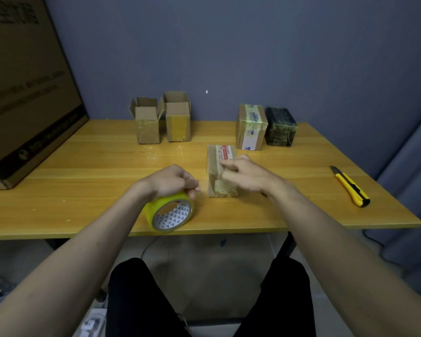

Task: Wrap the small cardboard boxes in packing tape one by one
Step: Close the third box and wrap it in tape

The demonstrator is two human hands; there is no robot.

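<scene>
The small brown cardboard box with a red-and-white printed label (221, 170) lies on its side near the middle of the yellow wooden worktop (83, 166), and I have my right hand (243, 172) on top of it, fingers curled over its upper edge so the grip is closed on the box. Just to its left, my left hand (173, 182) grips the roll of yellowish clear packing tape (169, 212), fingers wrapped round the top of the roll, which stands on its rim at the near edge of the worktop with its open core facing me. I cannot tell whether a strip of tape runs from the roll to the box. Behind the held box, toward the wall, stand a taped brown box with a blue-and-white label (251, 127) and, touching its right side, a dark box wrapped in glossy tape (280, 127). Further left along the wall sit two open-topped brown cardboard boxes (163, 120), side by side with flaps up. A yellow-and-black utility knife (350, 187) lies well apart on the right. A large brown carton with dark print (29, 93) fills the left end.
</scene>
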